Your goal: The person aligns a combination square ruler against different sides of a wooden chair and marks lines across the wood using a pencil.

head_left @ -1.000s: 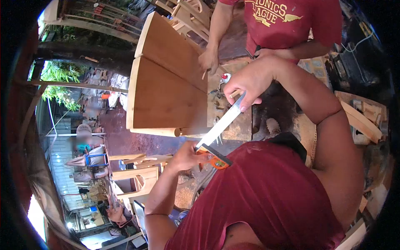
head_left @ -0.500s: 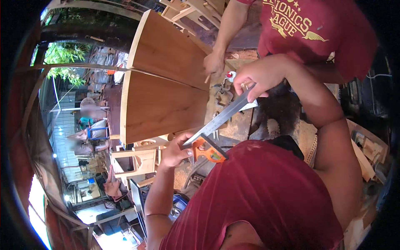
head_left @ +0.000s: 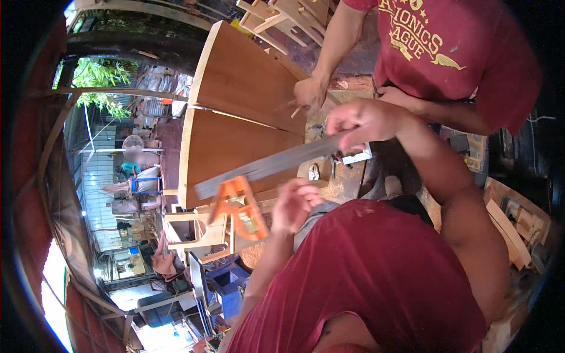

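Note:
My right hand (head_left: 365, 125) is closed on one end of a long metal ruler (head_left: 271, 162), part of a square with an orange head (head_left: 242, 209). The ruler slants down to the left over two joined wooden panels (head_left: 241, 138), with its orange head near the far end. To the right of that head, my left hand (head_left: 294, 205) is off the tool, blurred, with its fingers loosely apart. A narrow gap shows between the panels. Another person's hand (head_left: 311, 95) holds a thin stick or pencil beside the panels' right edge.
Across from me stands a person in a red shirt (head_left: 429, 53). Wooden chair frames lie at the top (head_left: 282, 20) and lower left (head_left: 197, 230). Tools and sawdust cover a bench (head_left: 344, 179). A blue container (head_left: 228, 288) is below left, and wood pieces (head_left: 509, 232) are at right.
My left hand has let go of the square and moved right. The ruler and orange head have swung left, over the panels, with my right hand still gripping the other end.

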A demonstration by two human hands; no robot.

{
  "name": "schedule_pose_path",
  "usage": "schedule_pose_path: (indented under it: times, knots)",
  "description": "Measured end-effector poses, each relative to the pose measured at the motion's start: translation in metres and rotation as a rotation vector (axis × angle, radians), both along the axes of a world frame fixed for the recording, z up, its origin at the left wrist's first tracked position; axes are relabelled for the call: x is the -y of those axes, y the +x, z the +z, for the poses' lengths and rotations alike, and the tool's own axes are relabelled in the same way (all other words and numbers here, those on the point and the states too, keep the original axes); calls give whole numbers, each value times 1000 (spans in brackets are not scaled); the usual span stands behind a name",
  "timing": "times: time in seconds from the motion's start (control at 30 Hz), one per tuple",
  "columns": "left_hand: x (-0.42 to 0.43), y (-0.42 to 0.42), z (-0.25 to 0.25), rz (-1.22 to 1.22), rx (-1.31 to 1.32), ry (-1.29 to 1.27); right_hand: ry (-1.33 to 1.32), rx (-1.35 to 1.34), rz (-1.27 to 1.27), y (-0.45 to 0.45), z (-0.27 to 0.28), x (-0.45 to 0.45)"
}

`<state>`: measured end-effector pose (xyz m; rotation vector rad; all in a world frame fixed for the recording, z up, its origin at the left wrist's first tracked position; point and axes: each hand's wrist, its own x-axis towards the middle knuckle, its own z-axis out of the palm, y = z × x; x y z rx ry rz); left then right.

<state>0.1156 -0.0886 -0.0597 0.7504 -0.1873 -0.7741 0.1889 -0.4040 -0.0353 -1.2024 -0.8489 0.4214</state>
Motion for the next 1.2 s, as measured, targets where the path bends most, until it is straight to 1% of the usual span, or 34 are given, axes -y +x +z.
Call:
schedule_pose_path:
  times: [0.03,0.07,0.1,0.17,0.2,0.23,0.27,0.3,0.33,0.43,0.47,0.53,0.57,0.6,0.63,0.67,0.7,0.77,0.8,0.83,0.87,0.9,0.97,1.0,1.07,1.1,1.13,1.17,1.2]
  knots:
    - [9,7,-4,-160,18,396,-15,91,-16,6,23,-10]
    - [23,11,-11,-308,134,541,-33,183,-33,12,49,-20]
    - [37,12,-18,-455,247,686,7,217,-9,21,67,-36]
    - [87,17,3,-760,591,807,75,330,44,38,106,-71]
    - [116,17,23,-845,620,852,104,412,71,46,128,-89]
    - [137,17,34,-930,648,899,201,479,93,51,149,-109]
    - [150,19,21,-974,928,889,173,568,65,50,171,-121]
    - [155,21,9,-1007,1208,867,158,597,99,49,191,-133]
    - [153,23,4,-1002,1212,872,140,628,136,48,206,-145]
    - [135,7,-14,-832,1001,839,191,668,150,42,223,-173]
    - [129,2,-19,-782,932,826,219,721,143,40,225,-181]
    - [123,-9,-18,-675,778,800,224,725,169,36,215,-191]
    - [116,-10,-10,-666,768,805,224,729,192,34,210,-195]
    - [113,-3,18,-757,739,716,150,671,263,30,207,-187]
    - [111,0,34,-847,709,627,151,674,273,27,200,-185]
    - [98,1,20,-760,806,575,118,655,268,25,190,-184]
    - [90,-6,25,-624,750,676,80,638,260,24,180,-181]
    - [57,-9,17,-422,391,648,8,537,242,21,154,-168]
    - [44,-12,18,-425,387,646,15,535,209,19,140,-158]
    - [31,-16,19,-242,347,660,19,534,178,17,127,-149]
    - [16,-21,19,-56,305,670,-4,454,214,15,112,-143]
    - [-3,-27,14,-52,304,664,-29,375,251,14,96,-139]
    - [-48,-40,0,47,298,706,-60,400,159,8,60,-131]
    - [-69,-44,-2,52,299,702,-43,406,124,6,39,-130]
    - [-104,-55,1,352,131,492,-25,409,96,-5,18,-117]
    - [-100,-62,19,498,94,367,-108,249,142,-10,15,-107]
    - [-118,-64,22,517,94,212,-189,86,186,-15,11,-98]
    - [-133,-68,27,476,93,95,-192,88,190,-19,5,-91]
    - [-145,-76,34,455,37,-7,-230,29,212,-19,1,-83]
